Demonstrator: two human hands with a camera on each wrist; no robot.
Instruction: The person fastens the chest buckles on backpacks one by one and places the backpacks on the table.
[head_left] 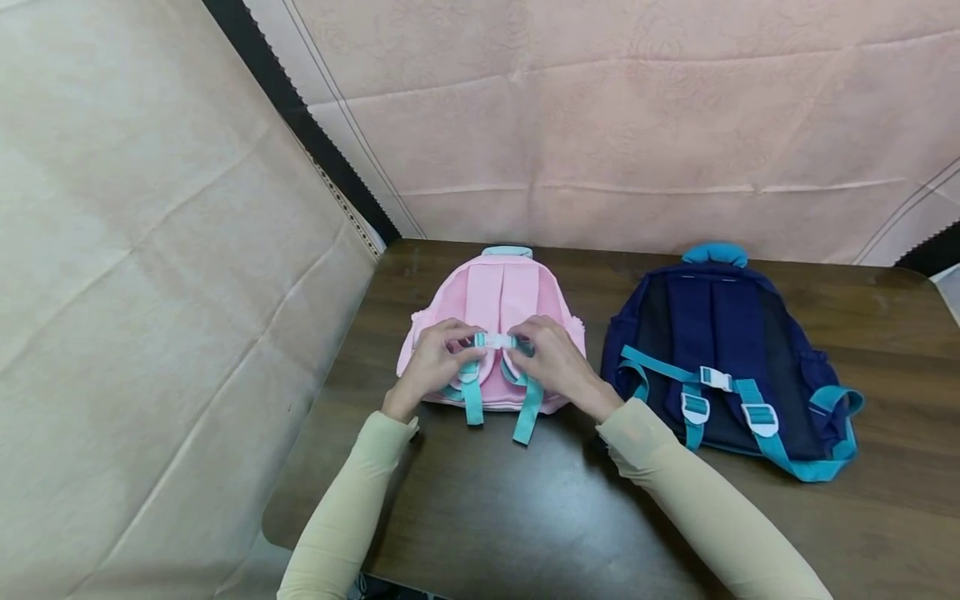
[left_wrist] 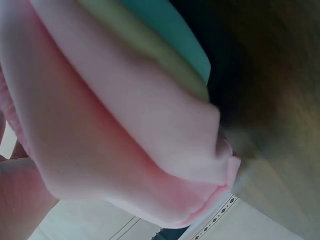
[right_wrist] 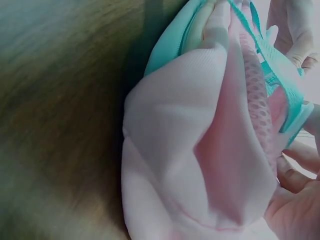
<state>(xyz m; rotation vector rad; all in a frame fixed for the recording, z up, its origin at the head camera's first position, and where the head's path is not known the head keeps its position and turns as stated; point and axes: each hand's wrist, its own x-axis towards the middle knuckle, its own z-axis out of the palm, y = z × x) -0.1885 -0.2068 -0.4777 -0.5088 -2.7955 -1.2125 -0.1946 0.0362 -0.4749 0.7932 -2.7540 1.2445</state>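
Observation:
A pink backpack (head_left: 483,287) lies on the table with its strap side up. Across its shoulder straps runs a turquoise chest strap with a white buckle (head_left: 497,341) at the middle, its halves joined. My left hand (head_left: 438,358) pinches the strap at the buckle's left end. On the other end, my right hand (head_left: 551,358) grips the strap with thumb and fingers. Two turquoise strap ends (head_left: 529,412) hang toward the table's near side. In the left wrist view the pink fabric (left_wrist: 115,125) hides most of the hand. The right wrist view shows turquoise webbing (right_wrist: 280,75) between both hands.
To the right lies a navy backpack (head_left: 708,333) with turquoise straps and a fastened white buckle (head_left: 716,379). Both bags rest on a dark brown wooden table (head_left: 517,517). Pale cloth (head_left: 637,142) hangs behind the table, and another sheet (head_left: 150,292) hangs at the left.

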